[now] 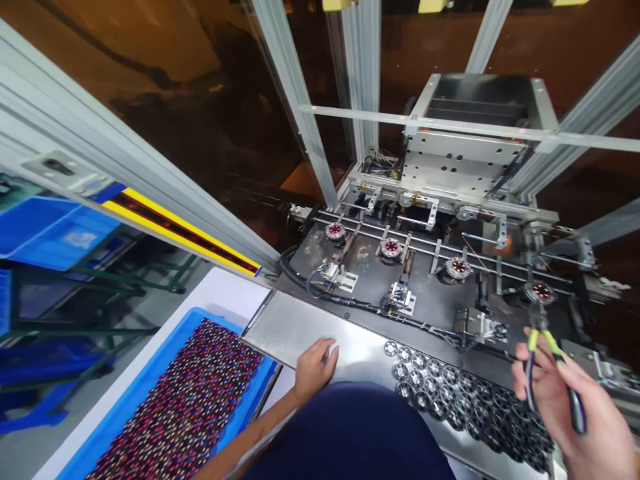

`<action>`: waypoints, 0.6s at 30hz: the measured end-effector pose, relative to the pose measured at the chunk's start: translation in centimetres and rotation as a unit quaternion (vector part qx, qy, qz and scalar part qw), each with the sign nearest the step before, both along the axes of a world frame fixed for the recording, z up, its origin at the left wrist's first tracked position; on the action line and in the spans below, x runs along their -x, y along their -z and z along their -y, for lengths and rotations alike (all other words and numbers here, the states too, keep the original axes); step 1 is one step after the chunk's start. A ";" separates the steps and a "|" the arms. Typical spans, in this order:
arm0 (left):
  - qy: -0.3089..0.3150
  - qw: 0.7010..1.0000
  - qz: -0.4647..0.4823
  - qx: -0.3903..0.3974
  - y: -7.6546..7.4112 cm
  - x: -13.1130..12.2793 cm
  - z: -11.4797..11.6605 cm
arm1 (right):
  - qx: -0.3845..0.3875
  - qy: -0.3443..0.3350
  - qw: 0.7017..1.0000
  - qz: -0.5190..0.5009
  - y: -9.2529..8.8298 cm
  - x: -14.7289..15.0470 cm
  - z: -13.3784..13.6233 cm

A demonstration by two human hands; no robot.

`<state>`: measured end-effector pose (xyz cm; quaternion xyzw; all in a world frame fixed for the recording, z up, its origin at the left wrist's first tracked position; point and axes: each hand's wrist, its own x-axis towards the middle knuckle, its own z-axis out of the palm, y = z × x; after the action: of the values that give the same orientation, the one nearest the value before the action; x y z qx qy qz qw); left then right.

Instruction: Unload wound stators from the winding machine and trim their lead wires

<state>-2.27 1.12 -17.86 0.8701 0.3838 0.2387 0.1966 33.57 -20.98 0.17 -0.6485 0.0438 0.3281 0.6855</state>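
My left hand [313, 367] is lying flat, released, on the plate [285, 327]; my right hand [575, 407] is gripping pliers [543, 340], reaching forward.

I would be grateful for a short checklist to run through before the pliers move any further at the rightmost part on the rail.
1. The pliers are held in the right hand: ok.
2. Their tips are lined up at the rightmost round part on the rail: ok; contact, cannot tell.
3. The left hand is away from the fixtures, resting on the steel plate: ok.
4. All four rail stations hold a round part: ok.
5. Machine at a standstill: cannot tell.
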 end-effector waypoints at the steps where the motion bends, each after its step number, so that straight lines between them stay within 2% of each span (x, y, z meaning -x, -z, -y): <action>1: 0.002 1.000 0.002 0.000 -0.1 0.0 0.0 | 0.016 0.006 1.000 -0.009 0.9 -1.6 0.0; 4: 0.009 1.000 0.006 -0.001 -0.2 0.0 -0.1 | 0.028 0.027 0.999 -0.028 3.5 -5.0 -0.3; 8: 0.008 1.000 0.003 -0.001 -0.2 0.0 0.0 | 0.008 0.045 0.998 -0.039 5.6 -6.5 -0.4; 18: 0.006 1.000 -0.024 0.012 -0.5 -0.1 -0.1 | -0.025 0.041 0.997 -0.057 6.5 -7.6 0.0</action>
<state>-2.21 1.22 -17.37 0.8752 0.3863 0.2122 0.1995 41.20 -20.97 -6.29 -0.6090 0.1010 0.3367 0.7110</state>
